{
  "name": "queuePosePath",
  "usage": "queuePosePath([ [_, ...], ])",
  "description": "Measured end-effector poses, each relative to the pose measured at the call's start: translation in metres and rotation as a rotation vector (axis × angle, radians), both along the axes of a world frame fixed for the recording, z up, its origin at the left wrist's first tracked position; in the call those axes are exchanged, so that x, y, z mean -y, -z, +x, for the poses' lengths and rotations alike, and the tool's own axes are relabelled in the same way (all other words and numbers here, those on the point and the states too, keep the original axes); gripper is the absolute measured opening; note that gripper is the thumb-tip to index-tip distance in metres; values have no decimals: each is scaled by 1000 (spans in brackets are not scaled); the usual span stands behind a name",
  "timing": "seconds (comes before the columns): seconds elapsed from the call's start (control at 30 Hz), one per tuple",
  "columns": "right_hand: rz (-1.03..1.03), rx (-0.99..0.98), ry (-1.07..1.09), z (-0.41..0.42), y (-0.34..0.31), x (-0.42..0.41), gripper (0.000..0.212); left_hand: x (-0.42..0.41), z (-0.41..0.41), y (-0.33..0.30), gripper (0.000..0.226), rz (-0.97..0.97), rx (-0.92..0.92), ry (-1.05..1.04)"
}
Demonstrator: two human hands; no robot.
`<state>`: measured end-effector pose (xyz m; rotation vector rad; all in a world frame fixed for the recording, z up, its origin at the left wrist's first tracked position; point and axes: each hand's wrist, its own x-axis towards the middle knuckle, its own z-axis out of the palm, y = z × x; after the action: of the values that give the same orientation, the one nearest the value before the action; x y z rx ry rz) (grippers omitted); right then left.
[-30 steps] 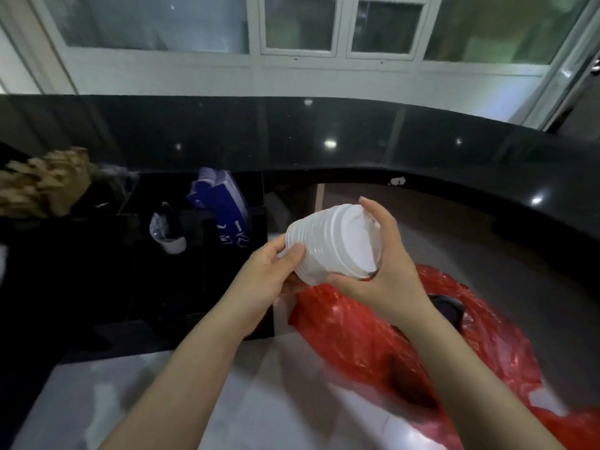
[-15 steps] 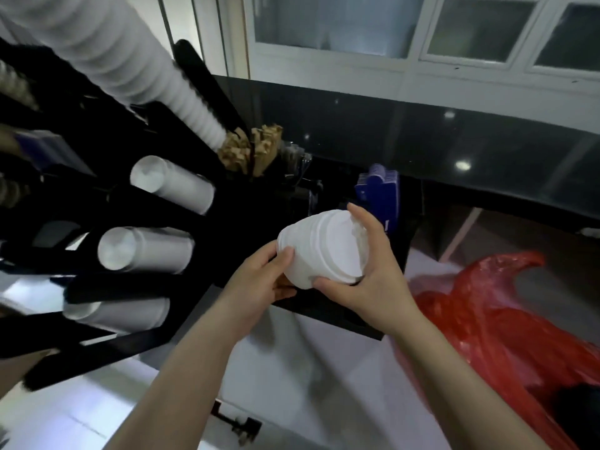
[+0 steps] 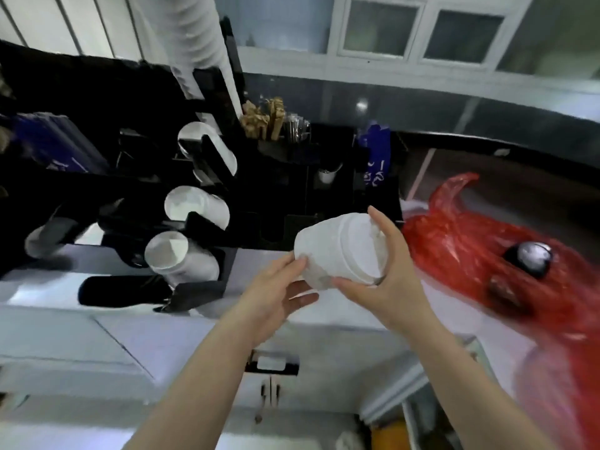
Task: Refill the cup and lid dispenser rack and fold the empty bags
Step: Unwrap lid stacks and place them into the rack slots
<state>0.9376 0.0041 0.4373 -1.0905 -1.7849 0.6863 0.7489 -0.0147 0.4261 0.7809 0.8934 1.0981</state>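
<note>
I hold a stack of white lids sideways over the counter, in front of the black dispenser rack. My right hand grips the stack's wide right end, fingers over the top and thumb below. My left hand touches its narrow left end with thumb and fingertips, the lower fingers spread loosely underneath. The rack holds several rows of white cups pointing out at me, and a tall white cup column rises above it. A red plastic bag lies crumpled on the counter to the right.
A black organiser behind the lids holds brown wooden stirrers and blue packets. A dark round object sits on the red bag. The white counter ends in a front edge above a drawer handle.
The view has swung left and down, bringing the dispenser rack fully into sight. Both hands kept the lid stack, which now sits right of the rack; my left fingers have loosened under it.
</note>
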Motion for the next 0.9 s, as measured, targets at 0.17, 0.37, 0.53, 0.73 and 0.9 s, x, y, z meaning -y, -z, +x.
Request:
queuePosePath([
  [0.17,-67,-2,103,-31,8,89,99,68,-32,10,35,-101,8,117],
  [0.37,-115,-27,71,-68,3,139,97,117,-73,8,32,-31,-50,148],
  [0.53,-156,5,-98,-102,3,153,112,153,-113,7,34,6,-90,41],
  [0.73,-117,52,-192,-181,5,169,106,182,-190,22,45,-22,-2,-103],
  [0.9,-43,50,-173,-269,-1,166,105,173,-272,24,37,56,-26,-120],
])
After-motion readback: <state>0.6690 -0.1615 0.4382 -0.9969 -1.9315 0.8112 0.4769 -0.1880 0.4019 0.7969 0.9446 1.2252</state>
